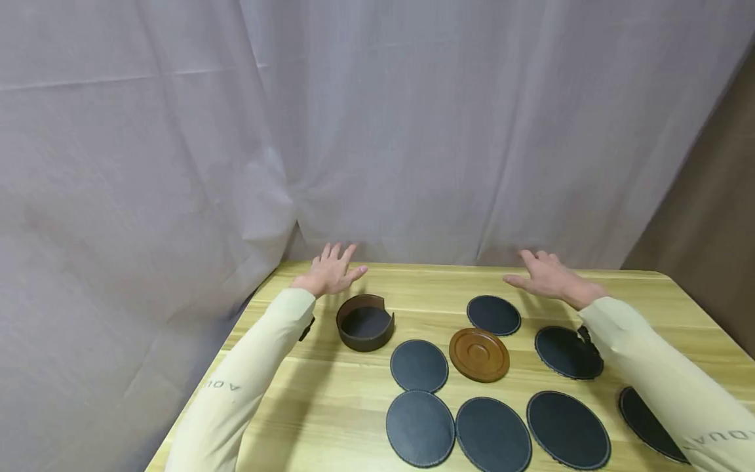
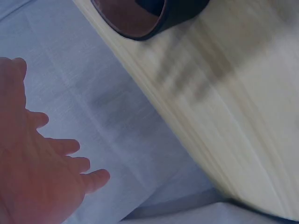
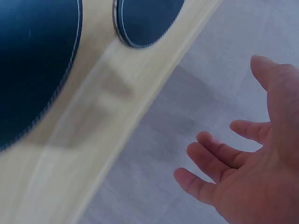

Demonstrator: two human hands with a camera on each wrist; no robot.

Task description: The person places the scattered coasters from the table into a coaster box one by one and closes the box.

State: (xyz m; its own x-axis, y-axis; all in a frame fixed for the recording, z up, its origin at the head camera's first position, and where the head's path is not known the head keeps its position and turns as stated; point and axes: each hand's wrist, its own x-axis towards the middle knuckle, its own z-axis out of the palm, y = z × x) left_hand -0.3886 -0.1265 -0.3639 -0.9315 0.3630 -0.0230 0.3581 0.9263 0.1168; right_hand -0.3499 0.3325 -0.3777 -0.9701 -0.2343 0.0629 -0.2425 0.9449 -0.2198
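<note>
Both hands are held out over the far part of the table with fingers spread, and neither holds anything. My left hand (image 1: pixel 331 270) hovers beyond a round, dark brown coaster holder (image 1: pixel 366 341) that has a gap in its wall. In the left wrist view that holder (image 2: pixel 182 16) shows at the top, apart from the fingers. My right hand (image 1: pixel 548 276) is above the far edge, past a black round coaster (image 1: pixel 494 315). Under the right forearm lies another black coaster (image 1: pixel 566 354), partly covered. A brown wooden round coaster (image 1: pixel 479 354) with ringed grooves lies between the hands, nearer me.
More black stitched coasters lie flat on the wooden table (image 1: pixel 330 406), among them one (image 1: pixel 419 366) touching another (image 1: pixel 421 428). One at the right (image 1: pixel 645 423) is partly hidden by the sleeve. A grey curtain (image 1: pixel 401 131) hangs behind the table's far edge.
</note>
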